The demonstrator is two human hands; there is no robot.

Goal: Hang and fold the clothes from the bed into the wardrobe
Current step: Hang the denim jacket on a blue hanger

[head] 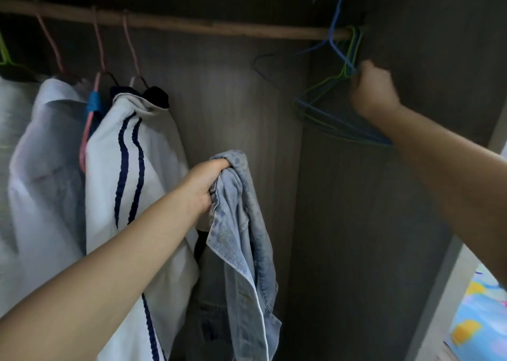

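My left hand [205, 185] grips a light blue denim garment [244, 245] by its bunched top, and the cloth hangs down inside the wardrobe. My right hand [374, 92] is raised at the right end of the wooden rail [192, 23]. Its fingers are curled round the necks of a bunch of empty blue and green wire hangers [329, 114]. One blue hanger's hook sticks up above the rail.
White shirts [44, 152] and a white garment with navy stripes [131, 168] hang on pink hangers at the left. The wardrobe's dark back wall [233, 100] shows between them and the empty hangers. A colourful bedsheet [482, 314] shows at the bottom right.
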